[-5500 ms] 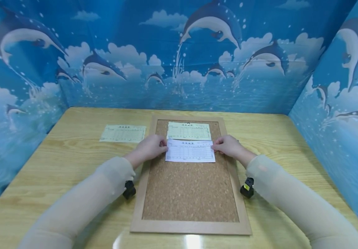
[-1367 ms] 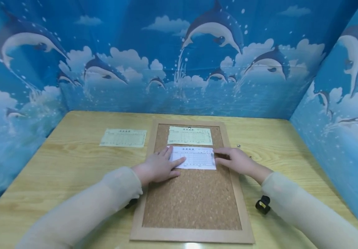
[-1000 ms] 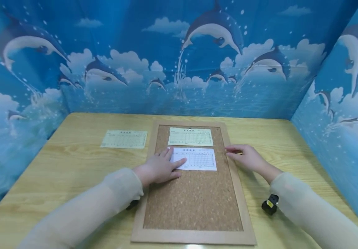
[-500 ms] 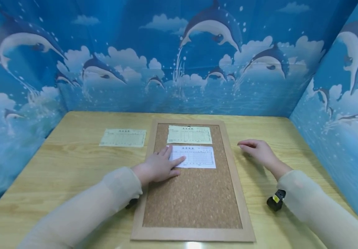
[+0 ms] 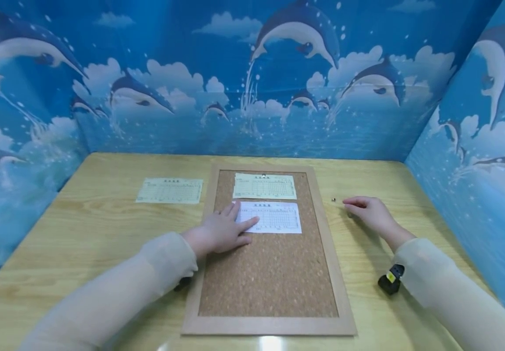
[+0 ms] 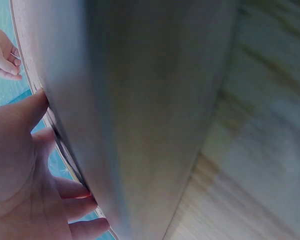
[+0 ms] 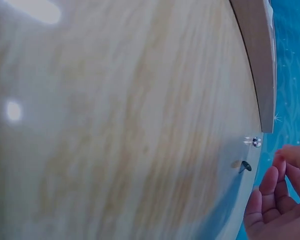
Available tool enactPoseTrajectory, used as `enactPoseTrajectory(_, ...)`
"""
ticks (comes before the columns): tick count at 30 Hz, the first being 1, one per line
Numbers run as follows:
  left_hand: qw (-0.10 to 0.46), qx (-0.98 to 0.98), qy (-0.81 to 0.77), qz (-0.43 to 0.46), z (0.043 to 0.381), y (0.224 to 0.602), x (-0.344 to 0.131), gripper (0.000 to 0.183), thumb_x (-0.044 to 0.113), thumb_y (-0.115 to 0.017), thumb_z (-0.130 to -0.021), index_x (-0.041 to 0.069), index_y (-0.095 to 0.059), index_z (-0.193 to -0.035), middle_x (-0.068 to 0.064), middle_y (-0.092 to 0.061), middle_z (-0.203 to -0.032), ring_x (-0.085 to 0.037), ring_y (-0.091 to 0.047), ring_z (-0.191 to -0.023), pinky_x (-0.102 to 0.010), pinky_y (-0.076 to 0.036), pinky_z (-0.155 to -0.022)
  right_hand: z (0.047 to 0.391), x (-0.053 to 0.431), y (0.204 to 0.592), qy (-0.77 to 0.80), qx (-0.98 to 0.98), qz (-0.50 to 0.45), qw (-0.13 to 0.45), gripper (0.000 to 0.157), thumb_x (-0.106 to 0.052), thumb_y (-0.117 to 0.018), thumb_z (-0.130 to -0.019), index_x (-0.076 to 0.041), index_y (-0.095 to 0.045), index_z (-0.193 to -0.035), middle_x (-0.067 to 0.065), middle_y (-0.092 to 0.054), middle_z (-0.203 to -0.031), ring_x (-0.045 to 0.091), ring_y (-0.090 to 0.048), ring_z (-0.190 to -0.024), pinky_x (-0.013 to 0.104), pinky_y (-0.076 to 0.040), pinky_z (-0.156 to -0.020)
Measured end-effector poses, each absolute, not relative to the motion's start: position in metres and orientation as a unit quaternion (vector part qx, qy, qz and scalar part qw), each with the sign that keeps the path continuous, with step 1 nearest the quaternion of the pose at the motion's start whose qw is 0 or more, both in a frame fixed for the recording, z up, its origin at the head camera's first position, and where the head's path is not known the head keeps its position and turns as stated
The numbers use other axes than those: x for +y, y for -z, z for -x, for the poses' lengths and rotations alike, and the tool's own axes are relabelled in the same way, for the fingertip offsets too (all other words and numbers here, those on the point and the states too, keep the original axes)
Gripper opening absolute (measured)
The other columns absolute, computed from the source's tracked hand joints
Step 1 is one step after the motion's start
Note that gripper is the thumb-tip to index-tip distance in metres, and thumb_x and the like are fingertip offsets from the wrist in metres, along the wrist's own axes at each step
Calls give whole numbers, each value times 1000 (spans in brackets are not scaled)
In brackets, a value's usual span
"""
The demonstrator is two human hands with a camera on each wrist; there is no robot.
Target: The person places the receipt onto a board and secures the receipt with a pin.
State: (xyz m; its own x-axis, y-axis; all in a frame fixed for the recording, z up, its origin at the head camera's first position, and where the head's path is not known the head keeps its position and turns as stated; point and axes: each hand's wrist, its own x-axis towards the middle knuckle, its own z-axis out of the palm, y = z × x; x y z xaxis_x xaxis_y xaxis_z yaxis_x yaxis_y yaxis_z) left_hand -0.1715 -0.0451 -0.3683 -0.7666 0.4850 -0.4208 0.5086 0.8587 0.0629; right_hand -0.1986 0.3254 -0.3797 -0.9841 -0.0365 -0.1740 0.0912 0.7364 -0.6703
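Note:
My left hand [image 5: 222, 231] lies with spread fingers on the left part of a white printed slip [image 5: 279, 217], resting on the framed cork board [image 5: 270, 273]. Above it on the board is a pale green printed slip [image 5: 264, 186], with a silver thumbtack [image 5: 263, 175] at its top edge. My right hand [image 5: 373, 214] hovers over the table right of the board, fingers loosely bent, thumb and forefinger tips close together. I see nothing between them. Near those fingertips lie a shiny thumbtack [image 7: 256, 142] and a darker thumbtack [image 7: 246, 165], both on the table.
Another pale green slip [image 5: 170, 190] lies on the wooden table [image 5: 103, 234], left of the board. A blue dolphin-print curtain [image 5: 182, 131] encloses the back and sides. The board's raised wooden frame [image 5: 270, 325] borders the cork.
Both hands first held the white slip's side edges. My left hand then flattened onto it, while my right hand let go and moved right, past the shiny thumbtack, which shows again beside its fingertips.

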Motion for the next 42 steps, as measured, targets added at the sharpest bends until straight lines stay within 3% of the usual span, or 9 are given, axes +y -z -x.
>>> enactPoseTrajectory(13,222,939,28,-260,175,368,-50,58,58,-30,-95,40,-14,-148,-21,2,-153,-36,-2,-140,-52,-17,-108,208,317,389,346,935,-9,79,38,-26,-53,-96,2,-59,-121,23,-56,-122,36,-50,-110,46,-41,-88)
enactPoseTrajectory(23,222,939,34,-262,174,369,-48,58,58,-30,-95,40,-14,-148,-21,2,-153,-36,-2,-140,-52,-18,-108,217,308,390,326,941,1,86,33,-19,-51,-97,3,-60,-120,25,-55,-123,39,-49,-112,49,-41,-90)
enactPoseTrajectory(42,221,938,36,-265,174,370,-45,58,58,-28,-95,40,-12,-148,-21,3,-153,-35,0,-140,-52,-18,-108,228,306,391,305,948,-12,94,36,-22,-54,-95,3,-59,-120,25,-55,-122,39,-49,-112,50,-41,-91)
